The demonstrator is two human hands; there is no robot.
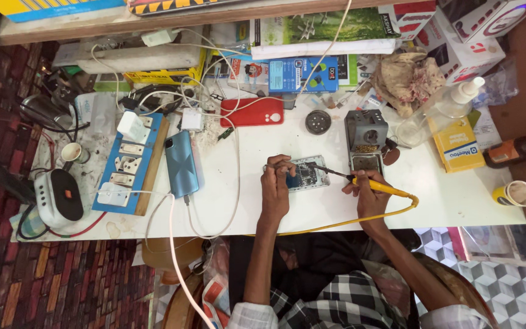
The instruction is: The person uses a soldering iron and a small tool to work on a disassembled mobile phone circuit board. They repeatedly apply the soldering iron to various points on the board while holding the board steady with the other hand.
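Counter (336,201) first — a white, cluttered top spanning the view, with the person's checked sleeves at its near edge. On its left part lies a blue switchboard (130,164) with white sockets and plugs, and just right of it a blue phone (182,163) face down, a white cable running from its lower end. A red phone case (252,112) lies farther back, and a grey solder-iron stand (366,139) stands behind the right hand. Near the right edge are a yellow box (456,145) and a paper cup (514,194).

Near the middle of the counter lies an opened phone (304,174), its circuit board showing. The left hand (276,186) is closed over that phone's left end, fingers curled on it and pinning it down. The right hand (368,194) is wrapped tight round the yellow handle of a soldering iron (360,181) — the dark tip reaches left to the board of the opened phone, and its yellow cord trails off along the counter's near edge.
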